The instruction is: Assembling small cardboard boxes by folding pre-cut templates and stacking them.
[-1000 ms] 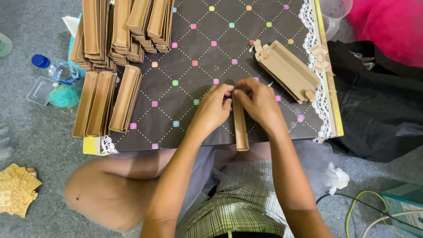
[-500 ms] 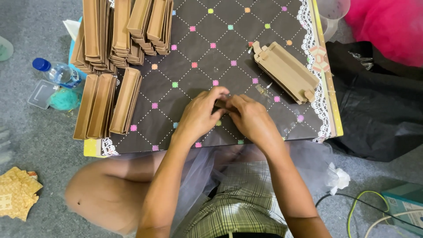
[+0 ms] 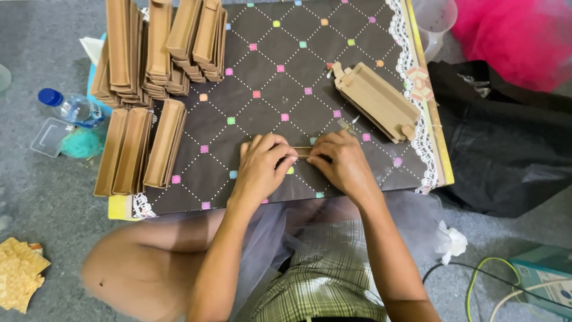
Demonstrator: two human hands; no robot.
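Note:
My left hand [image 3: 262, 166] and my right hand [image 3: 338, 161] meet at the near middle of a dark board with a coloured-square pattern [image 3: 280, 77]. Between their fingers lies a narrow brown cardboard piece [image 3: 302, 151], mostly hidden, held flat on the board by both hands. A stack of flat unfolded cardboard blanks [image 3: 376, 101] lies just beyond my right hand. Folded long brown boxes [image 3: 138, 149] lie in a row to the left of my left hand.
More folded boxes [image 3: 161, 42] are piled at the board's far left. A water bottle [image 3: 72, 108] and a clear lid [image 3: 49, 136] lie on the grey floor at left. Black cloth [image 3: 506, 143] and a pink bundle [image 3: 518, 36] lie to the right. Cables [image 3: 476, 280] trail at lower right.
The cardboard piece stood lengthwise toward me a second ago. Now it lies crosswise and flat under both hands, which have moved slightly up the board and pressed down on it.

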